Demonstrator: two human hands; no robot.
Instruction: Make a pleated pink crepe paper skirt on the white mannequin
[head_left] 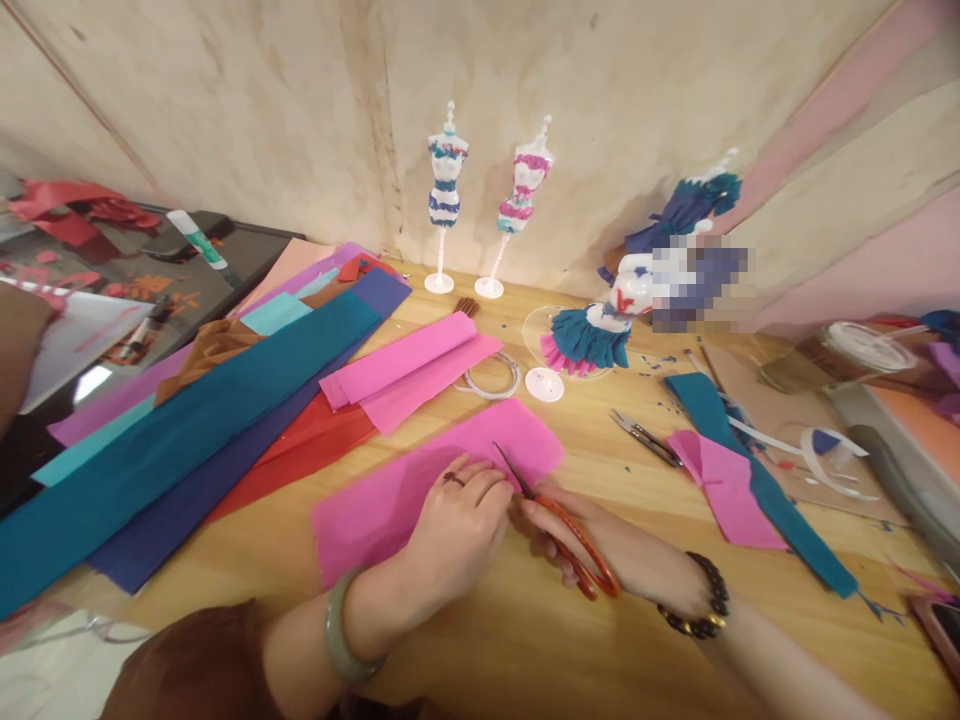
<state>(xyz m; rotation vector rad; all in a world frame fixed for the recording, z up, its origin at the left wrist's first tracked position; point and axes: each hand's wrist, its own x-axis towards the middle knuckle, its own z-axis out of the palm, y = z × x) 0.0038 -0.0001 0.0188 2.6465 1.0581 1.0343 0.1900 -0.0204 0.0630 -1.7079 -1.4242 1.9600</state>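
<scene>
From the head view: left hand (457,525) flat on pink paper sheet (375,515) at mid-bench (525,650), fingers (480,480) close together, pressing down. Just beside it, right hand (611,555), fingers curled through the orange handles of scissors (559,530), blades over the sheet. Teal strip (187,440) off to the left; two dressed mannequins (448,190) by the wall.

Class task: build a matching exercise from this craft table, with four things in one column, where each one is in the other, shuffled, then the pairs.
Things:
1. orange scissors
2. pink sheet
3. glue stick
4. blue-striped mannequin

Places:
A. standing upright by the wall
B. gripped in the right hand
C. pressed flat under the left hand
D. lying on the dark surface at far left

Pairs: 1-B, 2-C, 3-D, 4-A
</scene>
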